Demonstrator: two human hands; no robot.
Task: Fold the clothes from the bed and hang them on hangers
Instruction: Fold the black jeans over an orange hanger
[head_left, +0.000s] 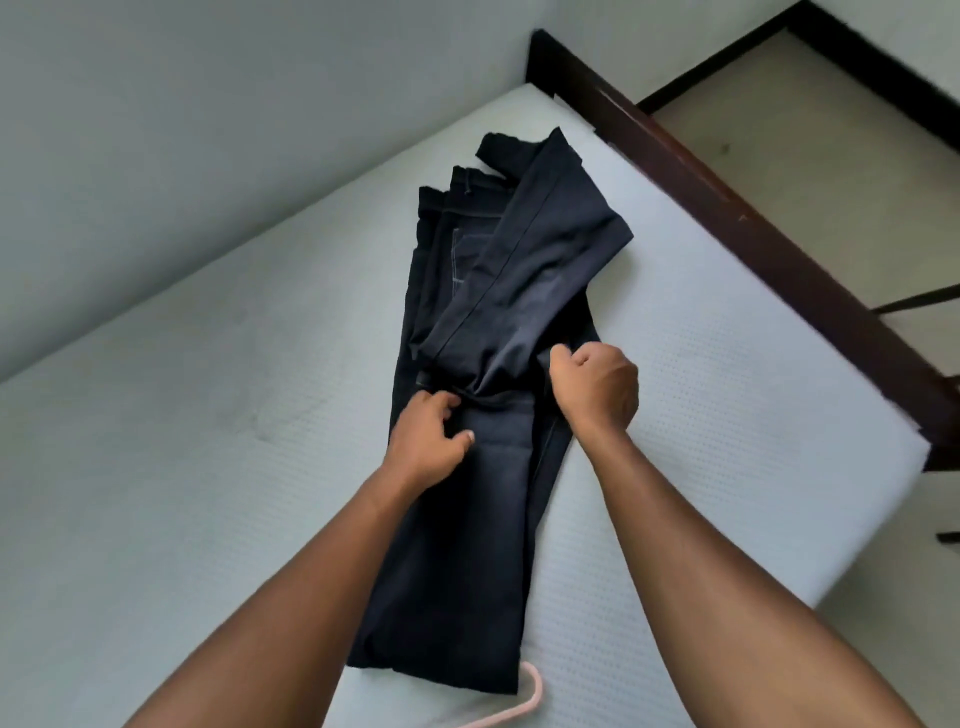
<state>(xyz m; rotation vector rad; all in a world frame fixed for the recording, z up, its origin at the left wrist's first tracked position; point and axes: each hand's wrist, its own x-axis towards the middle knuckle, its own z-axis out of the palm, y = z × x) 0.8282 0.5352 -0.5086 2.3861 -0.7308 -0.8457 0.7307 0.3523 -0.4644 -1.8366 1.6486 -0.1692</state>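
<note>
The dark trousers (519, 270) lie on the white bed (208, 467), near the middle of it, and they run from close to the person up toward the far corner. They are long and flat at the near end. At the far end the cloth is bent back over itself, so one dark flap lies slanted on top of the part with the waist and the pale stitching. Both arms reach out over the trousers. The left hand (431, 436) sits on the left side of the trousers, right at the spot where the flap bends. Its fingers (441, 402) are curled into the bunched cloth there, and the thumb lies flat on the smooth leg just below. The right hand (595, 387) is at the right edge of the trousers, across from the left hand. Its fingers (563, 364) are curled tight like a fist and they hold the edge of the cloth. The two hands are near each other with a strip of dark cloth between them. A pink hanger (532, 691) lies on the bed at the near end of the trousers, and part of it is hidden under the cloth. A dark wooden bed frame (727, 218) runs along the right side of the bed. Past it is a pale floor (831, 182). A grey wall (156, 130) stands behind the bed on the left.
</note>
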